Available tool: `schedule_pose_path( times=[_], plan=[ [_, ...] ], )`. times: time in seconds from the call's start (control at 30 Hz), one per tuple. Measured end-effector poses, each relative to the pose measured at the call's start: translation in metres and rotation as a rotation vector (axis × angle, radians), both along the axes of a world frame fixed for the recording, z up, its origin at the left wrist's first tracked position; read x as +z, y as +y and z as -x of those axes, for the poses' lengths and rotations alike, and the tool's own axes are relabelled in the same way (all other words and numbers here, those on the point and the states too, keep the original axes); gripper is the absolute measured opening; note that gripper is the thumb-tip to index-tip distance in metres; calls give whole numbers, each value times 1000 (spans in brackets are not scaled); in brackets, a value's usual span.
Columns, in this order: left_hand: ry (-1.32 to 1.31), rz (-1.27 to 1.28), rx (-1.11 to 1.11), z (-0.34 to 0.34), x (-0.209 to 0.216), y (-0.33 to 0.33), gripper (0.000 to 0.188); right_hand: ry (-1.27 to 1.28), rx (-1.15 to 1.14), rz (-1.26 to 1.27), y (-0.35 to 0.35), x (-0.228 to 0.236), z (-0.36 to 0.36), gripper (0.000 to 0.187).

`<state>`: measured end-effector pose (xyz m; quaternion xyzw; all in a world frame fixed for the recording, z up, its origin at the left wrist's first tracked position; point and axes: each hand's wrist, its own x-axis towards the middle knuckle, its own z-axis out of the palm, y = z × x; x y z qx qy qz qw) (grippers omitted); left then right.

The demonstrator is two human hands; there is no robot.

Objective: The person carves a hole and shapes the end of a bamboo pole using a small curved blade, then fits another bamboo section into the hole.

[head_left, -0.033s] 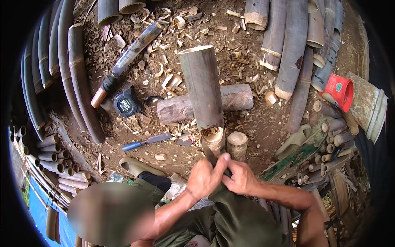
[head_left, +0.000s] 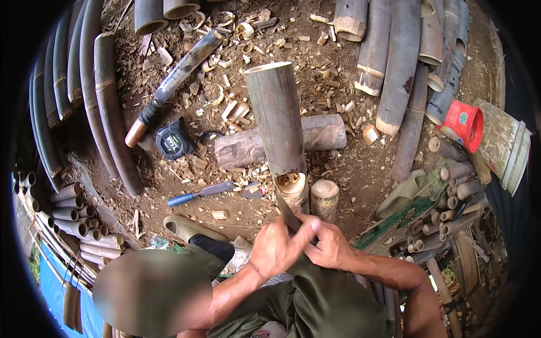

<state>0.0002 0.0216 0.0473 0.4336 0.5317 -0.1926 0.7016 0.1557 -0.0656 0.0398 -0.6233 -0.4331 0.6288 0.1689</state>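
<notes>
A thick bamboo tube rests across a short log, its near end toward me. Close to that end a scooped cut lays bare pale wood. A knife's dark blade lies along the cut's left side, pointing away from me. My left hand is closed at the blade's base, its thumb stretched toward my right hand. Fingers curled, my right hand grips the knife's near end, whose handle is mostly hidden. Whether my left hand also touches the tube, I cannot tell. An upright bamboo piece stands just right of the cut.
A blue-handled chisel-like tool, a tape measure and a large wood-handled blade lie left. Bamboo poles line both sides. Right are a red container and a dirty white bucket. Wood chips litter the soil.
My left hand has shifted slightly, its thumb now lower and further over my right hand. The knife blade has moved only a little; the bamboo tube stays in place.
</notes>
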Motion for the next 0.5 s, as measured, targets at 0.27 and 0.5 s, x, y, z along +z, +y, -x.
schedule_pose_path(
  times=[0.27,0.5],
  plan=[
    [-57,-729,-685,58,47,-5,79,1237,-1017,465,2,-3,47,23],
    [-188,-457,-1137,62,32,129,17,1489,-967,825,30,-20,55,37]
  ],
)
